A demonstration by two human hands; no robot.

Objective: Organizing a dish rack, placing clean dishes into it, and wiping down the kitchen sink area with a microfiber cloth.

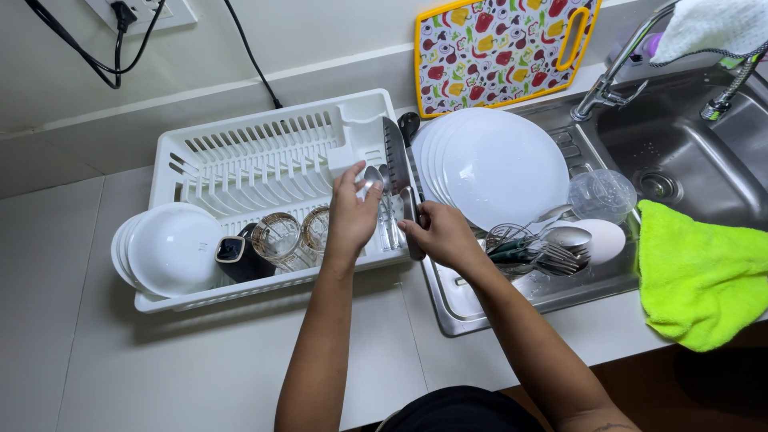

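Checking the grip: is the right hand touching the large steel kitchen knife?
Touching. The head view shows the right hand closed around the handle of the large steel kitchen knife, blade over the white rack.

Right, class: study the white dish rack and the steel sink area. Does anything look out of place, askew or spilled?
Mildly odd: the large steel kitchen knife lies across the edge of the white plastic dish rack, blade exposed, gripped by the right hand. The lime-green cloth hangs over the counter edge. Nothing appears spilled or broken.

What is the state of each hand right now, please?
Left hand: closed on a spoon, over the white dish rack.
Right hand: closed on the handle of a large knife.
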